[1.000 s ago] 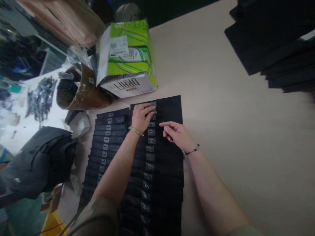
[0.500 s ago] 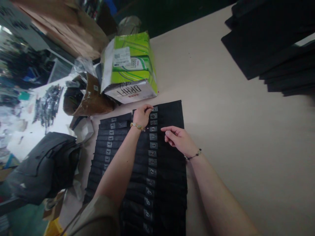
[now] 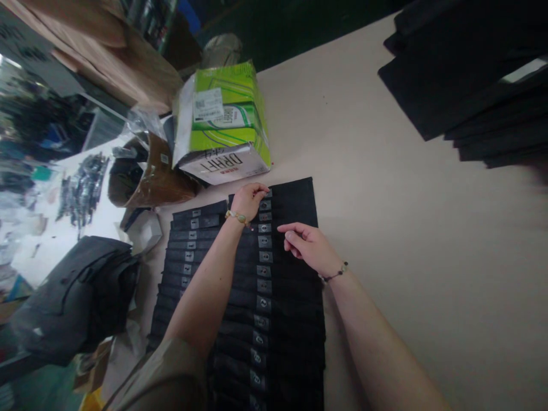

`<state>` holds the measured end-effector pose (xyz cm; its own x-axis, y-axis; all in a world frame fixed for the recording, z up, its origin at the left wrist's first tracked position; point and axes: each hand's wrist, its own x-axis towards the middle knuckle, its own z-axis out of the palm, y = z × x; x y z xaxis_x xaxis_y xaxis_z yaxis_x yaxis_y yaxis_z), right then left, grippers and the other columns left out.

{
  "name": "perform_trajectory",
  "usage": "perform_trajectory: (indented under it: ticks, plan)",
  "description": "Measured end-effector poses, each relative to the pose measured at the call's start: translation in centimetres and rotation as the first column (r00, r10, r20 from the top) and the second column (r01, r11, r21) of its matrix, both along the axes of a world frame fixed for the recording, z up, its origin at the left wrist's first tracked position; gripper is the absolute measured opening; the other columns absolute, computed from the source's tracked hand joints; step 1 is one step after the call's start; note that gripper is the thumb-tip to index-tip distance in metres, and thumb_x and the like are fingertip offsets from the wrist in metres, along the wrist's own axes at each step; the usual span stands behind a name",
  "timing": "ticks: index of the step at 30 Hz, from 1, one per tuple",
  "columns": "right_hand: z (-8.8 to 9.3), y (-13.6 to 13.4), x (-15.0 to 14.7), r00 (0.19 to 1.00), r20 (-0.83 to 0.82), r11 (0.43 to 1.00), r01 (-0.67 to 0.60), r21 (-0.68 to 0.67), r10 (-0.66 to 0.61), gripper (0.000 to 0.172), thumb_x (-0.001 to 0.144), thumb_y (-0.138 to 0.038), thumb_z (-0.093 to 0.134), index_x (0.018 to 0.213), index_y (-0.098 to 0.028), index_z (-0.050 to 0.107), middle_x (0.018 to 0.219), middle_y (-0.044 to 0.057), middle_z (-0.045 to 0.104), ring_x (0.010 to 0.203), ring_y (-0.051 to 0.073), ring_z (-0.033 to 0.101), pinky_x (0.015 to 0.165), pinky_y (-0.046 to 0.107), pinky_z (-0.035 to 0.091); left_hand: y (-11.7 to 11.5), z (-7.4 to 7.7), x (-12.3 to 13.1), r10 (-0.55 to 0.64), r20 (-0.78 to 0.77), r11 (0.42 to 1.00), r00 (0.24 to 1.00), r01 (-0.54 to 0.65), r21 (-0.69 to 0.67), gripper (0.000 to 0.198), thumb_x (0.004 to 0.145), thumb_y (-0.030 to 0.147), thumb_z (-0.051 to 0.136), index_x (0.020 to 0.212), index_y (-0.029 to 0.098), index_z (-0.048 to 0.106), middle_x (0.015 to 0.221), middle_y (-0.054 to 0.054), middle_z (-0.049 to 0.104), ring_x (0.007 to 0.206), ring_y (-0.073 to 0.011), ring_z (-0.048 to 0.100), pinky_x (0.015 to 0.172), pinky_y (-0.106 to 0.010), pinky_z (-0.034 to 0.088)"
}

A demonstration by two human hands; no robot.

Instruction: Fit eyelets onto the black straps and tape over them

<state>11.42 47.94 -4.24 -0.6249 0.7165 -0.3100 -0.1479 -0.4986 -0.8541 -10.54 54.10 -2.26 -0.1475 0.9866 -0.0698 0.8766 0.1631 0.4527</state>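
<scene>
Black fabric pieces (image 3: 295, 274) lie overlapped in a long column, each bearing a small grey label (image 3: 264, 257) with a printed mark. At the far end of this column my left hand (image 3: 249, 201) has its thumb and fingers pinched at the topmost label (image 3: 268, 193), whose near part they cover. My right hand (image 3: 309, 246) is over the fabric at its right edge, index finger extended toward the labels and the other fingers curled; nothing shows in it. A second column of labelled black pieces (image 3: 175, 260) lies to the left, partly behind my left forearm.
A green and white carton (image 3: 229, 134) stands beyond the columns, beside a brown open container (image 3: 160, 171) with plastic in it. Dark folded cloth (image 3: 77, 291) hangs at the left. Stacked black pieces (image 3: 454, 80) lie on the pale table (image 3: 411, 240) at the far right.
The view has shifted slightly. Both hands keep nearly the same place over the labels, the left still pinched at the topmost one.
</scene>
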Motion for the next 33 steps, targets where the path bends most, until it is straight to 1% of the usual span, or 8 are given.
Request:
perform_trajectory:
  ticks: [3, 6, 9, 14, 18, 23, 29, 33]
  plan:
    - [0.1, 0.0, 0.0, 1.0, 0.0, 1.0, -0.001, 0.0, 0.001, 0.033, 0.086, -0.037, 0.057, 0.109, -0.014, 0.065, 0.067, -0.002, 0.06, 0.048, 0.007, 0.044, 0.047, 0.023, 0.033, 0.3, 0.3, 0.2, 0.016, -0.018, 1.0, 1.0, -0.016, 0.0, 0.019, 0.084, 0.021, 0.059, 0.096, 0.02, 0.073, 0.091, -0.002, 0.073, 0.083, -0.0177, 0.063, 0.082, -0.03, 0.048]
    - [0.1, 0.0, 0.0, 1.0, -0.001, 1.0, -0.002, 0.002, 0.002, 0.033, 0.087, -0.036, 0.056, 0.11, -0.014, 0.065, 0.067, -0.002, 0.06, 0.049, 0.007, 0.044, 0.047, 0.023, 0.034, 0.5, 0.6, 0.2, 0.026, -0.026, 0.999, 0.999, -0.027, -0.036, 0.015, 0.084, 0.022, 0.06, 0.092, 0.019, 0.073, 0.087, -0.003, 0.073, 0.081, -0.0178, 0.063, 0.081, -0.03, 0.049]
    - [0.1, 0.0, 0.0, 1.0, -0.001, 1.0, -0.003, -0.001, 0.003, 0.033, 0.086, -0.036, 0.057, 0.109, -0.014, 0.065, 0.068, -0.002, 0.06, 0.049, 0.007, 0.045, 0.047, 0.022, 0.034, 0.7, 0.7, 0.1, -0.01, -0.051, 0.998, 0.999, 0.007, -0.06, 0.016, 0.085, 0.022, 0.059, 0.091, 0.02, 0.073, 0.09, -0.003, 0.073, 0.083, -0.0185, 0.063, 0.084, -0.031, 0.049]
    - [-0.1, 0.0, 0.0, 1.0, -0.005, 1.0, -0.001, 0.001, 0.001, 0.034, 0.086, -0.037, 0.058, 0.11, -0.015, 0.065, 0.068, -0.001, 0.06, 0.049, 0.007, 0.045, 0.046, 0.021, 0.033, 0.2, 0.1, -0.5, -0.055, -0.037, 0.998, 0.998, 0.055, -0.005, 0.021, 0.088, 0.021, 0.054, 0.096, 0.02, 0.073, 0.097, -0.004, 0.073, 0.092, -0.0189, 0.065, 0.092, -0.032, 0.049]
    - [0.0, 0.0, 0.0, 1.0, -0.009, 1.0, 0.0, -0.003, 0.0, 0.033, 0.086, -0.036, 0.058, 0.109, -0.015, 0.065, 0.068, -0.001, 0.06, 0.049, 0.007, 0.044, 0.046, 0.022, 0.034, -0.6, -0.9, -1.3, 0.013, 0.083, 0.998, 0.996, -0.019, 0.067, 0.026, 0.086, 0.02, 0.055, 0.106, 0.019, 0.071, 0.099, -0.003, 0.074, 0.09, -0.0176, 0.066, 0.09, -0.031, 0.051]
    - [0.2, 0.0, 0.1, 1.0, -0.003, 1.0, -0.005, -0.004, 0.005, 0.032, 0.086, -0.036, 0.058, 0.109, -0.015, 0.065, 0.068, -0.001, 0.06, 0.049, 0.007, 0.045, 0.046, 0.022, 0.034, -1.0, -1.8, -1.6, 0.095, 0.141, 0.989, 0.985, -0.109, 0.096, 0.023, 0.085, 0.024, 0.061, 0.103, 0.02, 0.074, 0.101, -0.004, 0.075, 0.091, -0.0177, 0.067, 0.091, -0.032, 0.052]
    - [0.1, 0.0, 0.0, 1.0, 0.005, 1.0, -0.006, 0.001, 0.006, 0.033, 0.086, -0.036, 0.057, 0.11, -0.015, 0.065, 0.068, -0.001, 0.06, 0.049, 0.007, 0.045, 0.047, 0.022, 0.034, -1.1, -1.7, -1.4, 0.075, 0.152, 0.99, 0.986, -0.092, 0.106, 0.019, 0.083, 0.023, 0.064, 0.097, 0.02, 0.077, 0.097, -0.004, 0.075, 0.087, -0.0166, 0.067, 0.088, -0.031, 0.052]
    - [0.0, 0.0, 0.0, 1.0, 0.001, 1.0, -0.006, -0.001, 0.006, 0.034, 0.086, -0.038, 0.058, 0.11, -0.015, 0.065, 0.068, -0.002, 0.06, 0.049, 0.007, 0.044, 0.047, 0.023, 0.034, -0.8, -1.4, -1.3, 0.077, 0.125, 0.993, 0.989, -0.087, 0.077, 0.025, 0.083, 0.023, 0.065, 0.106, 0.02, 0.075, 0.102, -0.004, 0.074, 0.087, -0.0165, 0.066, 0.086, -0.03, 0.051]
